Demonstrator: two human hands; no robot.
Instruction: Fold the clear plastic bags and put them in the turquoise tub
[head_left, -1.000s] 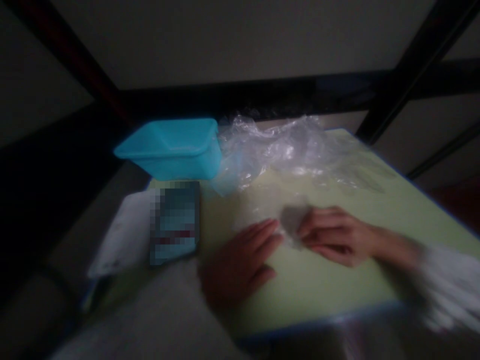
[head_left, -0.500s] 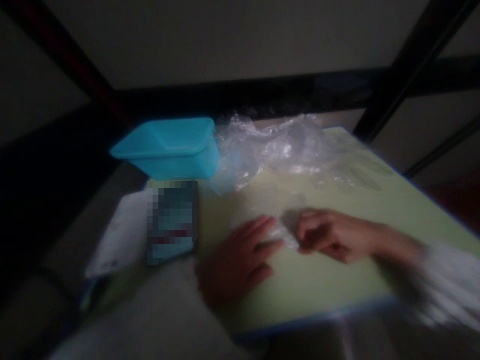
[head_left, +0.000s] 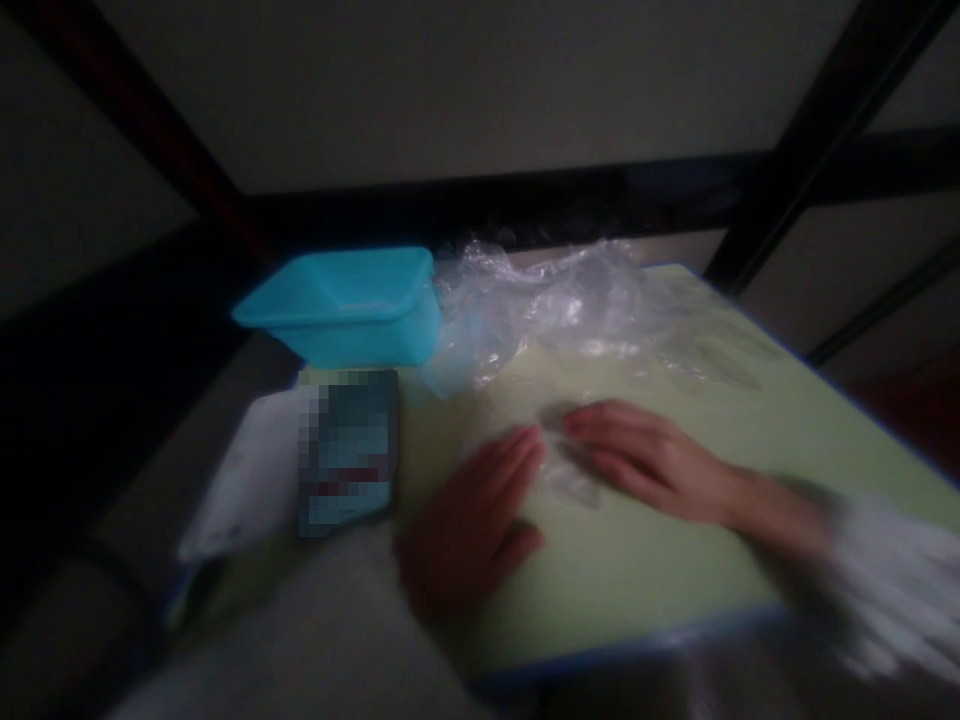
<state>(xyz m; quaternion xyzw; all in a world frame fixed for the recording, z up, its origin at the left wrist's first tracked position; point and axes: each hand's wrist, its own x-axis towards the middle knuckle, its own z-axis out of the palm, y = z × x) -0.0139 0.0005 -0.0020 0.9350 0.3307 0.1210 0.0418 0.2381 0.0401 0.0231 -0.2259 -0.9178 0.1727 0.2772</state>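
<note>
On the near part of the pale yellow-green table (head_left: 660,580), a small piece of clear plastic (head_left: 571,482) is seen lying flat between two bare hands, its outline partly lost in the blur and the dim light. The left hand (head_left: 476,525) is laid palm down at the left of the piece, fingers stretched and held side by side, thumb set apart from them. The right hand (head_left: 660,458) is rested to the right, fingers extended and slanted towards the plastic; nothing is seen to be pinched by either hand (whether a fold is trapped beneath the palms cannot be told).

Farther off, crumpled clear plastic (head_left: 577,305) is heaped along the far side, and its left end is met by a light-blue basin (head_left: 352,345). Nearer, on the left, a dark-edged flat object (head_left: 349,455) is set beside a flat white item (head_left: 244,470), which is partly covered by it.

By its look, the small piece is judged to be very light, limp and slick, easily creased and readily shifted by a brushing fingertip. A hold is best taken at a loose near corner, between thumb and forefinger, while the far part is kept pinned by flat fingers; from the middle, only wrinkles are likely to be gathered.
</note>
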